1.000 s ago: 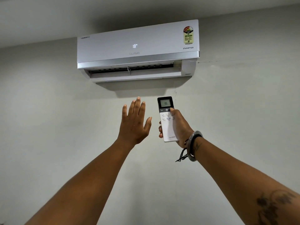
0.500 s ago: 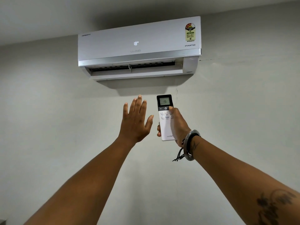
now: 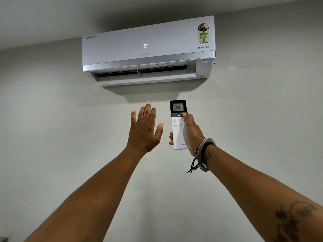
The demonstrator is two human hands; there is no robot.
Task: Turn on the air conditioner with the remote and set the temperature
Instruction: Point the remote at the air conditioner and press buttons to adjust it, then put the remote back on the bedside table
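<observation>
Right hand (image 3: pixel 190 135) grips slim white plastic remote (image 3: pixel 178 124) below white wall-mounted air conditioner (image 3: pixel 148 49), thumb on top button; left hand (image 3: pixel 144 130) beside remote, fingers spread, empty

Pale grey wall (image 3: pixel 52 137) fills most of view, plain, matte. Ceiling (image 3: pixel 52 14) above, darker grey, meets wall along slanted line. Thin dark crack (image 3: pixel 224 62) runs sideways across wall at upper right. Second faint hairline crack (image 3: pixel 189 97) drops vertically lower down. Soft dark shadow (image 3: pixel 150 95) on wall at centre. Small dim shape at bottom left corner, too little visible to identify.
</observation>
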